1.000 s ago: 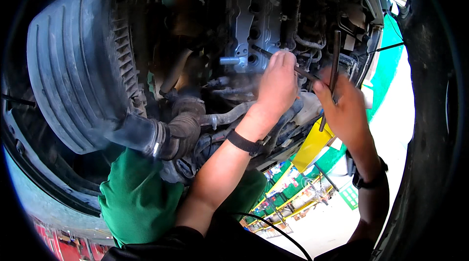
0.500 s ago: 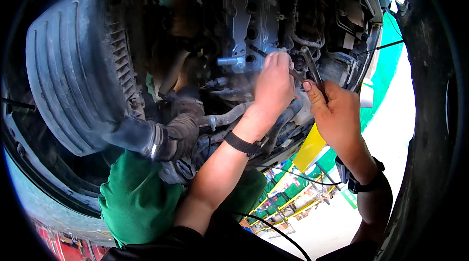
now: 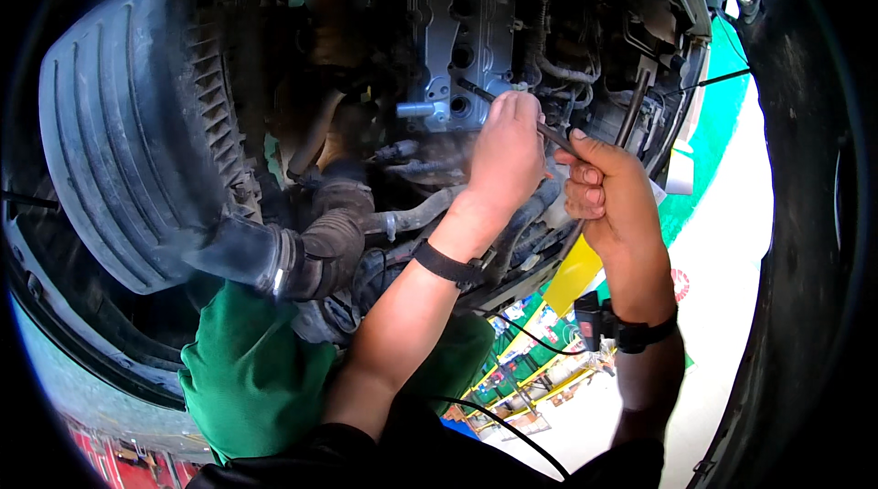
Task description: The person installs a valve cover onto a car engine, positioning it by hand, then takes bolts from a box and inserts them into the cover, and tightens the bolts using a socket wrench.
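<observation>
My left hand (image 3: pixel 506 152) is closed around the dark shaft (image 3: pixel 479 92) of a hand wrench. The shaft slants down to the right across the lower part of a grey engine valve cover (image 3: pixel 437 48) with round holes. Its far tip lies by one of the lower holes; I cannot tell whether it sits on a bolt. At the shaft's near end my right hand (image 3: pixel 615 192) is closed on the wrench's handle bar (image 3: pixel 635 105). This long metal bar crosses the shaft, its pale end pointing up and right, its lower part partly hidden by the hand.
A large ribbed black plastic housing (image 3: pixel 114 137) fills the left side, joined to a corrugated hose (image 3: pixel 337 231). Green cloth (image 3: pixel 251 375) lies below it. Pipes and a metal tube (image 3: pixel 416 210) run beneath my left hand. A yellow panel (image 3: pixel 576 277) shows beyond the car's edge.
The handle bar has swung clockwise, its upper end moving right. My right hand has turned and curled its fingers round. My left hand stays on the shaft; the whole view has shifted slightly.
</observation>
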Demonstrator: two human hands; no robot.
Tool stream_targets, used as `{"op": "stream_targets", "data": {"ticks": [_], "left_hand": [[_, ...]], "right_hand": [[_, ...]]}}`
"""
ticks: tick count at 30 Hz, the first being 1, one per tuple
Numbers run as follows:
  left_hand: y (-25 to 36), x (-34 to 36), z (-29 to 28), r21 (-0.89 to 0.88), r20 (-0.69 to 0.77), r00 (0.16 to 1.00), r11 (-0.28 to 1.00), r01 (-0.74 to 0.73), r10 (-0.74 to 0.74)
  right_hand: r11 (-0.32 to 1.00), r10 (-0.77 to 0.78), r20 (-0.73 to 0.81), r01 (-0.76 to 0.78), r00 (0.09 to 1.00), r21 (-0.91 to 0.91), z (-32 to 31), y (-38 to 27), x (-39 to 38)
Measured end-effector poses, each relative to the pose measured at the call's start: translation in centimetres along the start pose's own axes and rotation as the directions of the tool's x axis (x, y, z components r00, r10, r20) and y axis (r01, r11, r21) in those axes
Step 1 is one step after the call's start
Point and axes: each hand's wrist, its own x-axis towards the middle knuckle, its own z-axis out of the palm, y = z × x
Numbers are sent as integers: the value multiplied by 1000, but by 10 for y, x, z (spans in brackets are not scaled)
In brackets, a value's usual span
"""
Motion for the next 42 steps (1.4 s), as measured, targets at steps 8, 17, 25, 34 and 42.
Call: {"op": "stream_targets", "data": {"ticks": [8, 17, 25, 34, 42], "left_hand": [[-2, 1, 1, -35, -19, 998, 998, -57, 56], [-1, -2, 3, -34, -21, 997, 997, -76, 75], [3, 1, -3, -22, 24, 999, 999, 31, -31], [-9, -2, 5, 17, -21, 999, 999, -48, 48], [17, -1, 5, -93, -105, 979, 979, -184, 174]], "right_hand": [[-4, -881, 256, 535, 397, -845, -19, 23, -13], [-836, -310, 860, 315, 405, -449, -19, -10, -1], [-496, -631, 614, 362, 474, -789, 0, 0, 1], [-91, -726, 262, 289, 636, -953, 2, 12, -2], [-526, -637, 598, 292, 488, -799, -19, -8, -28]]}}
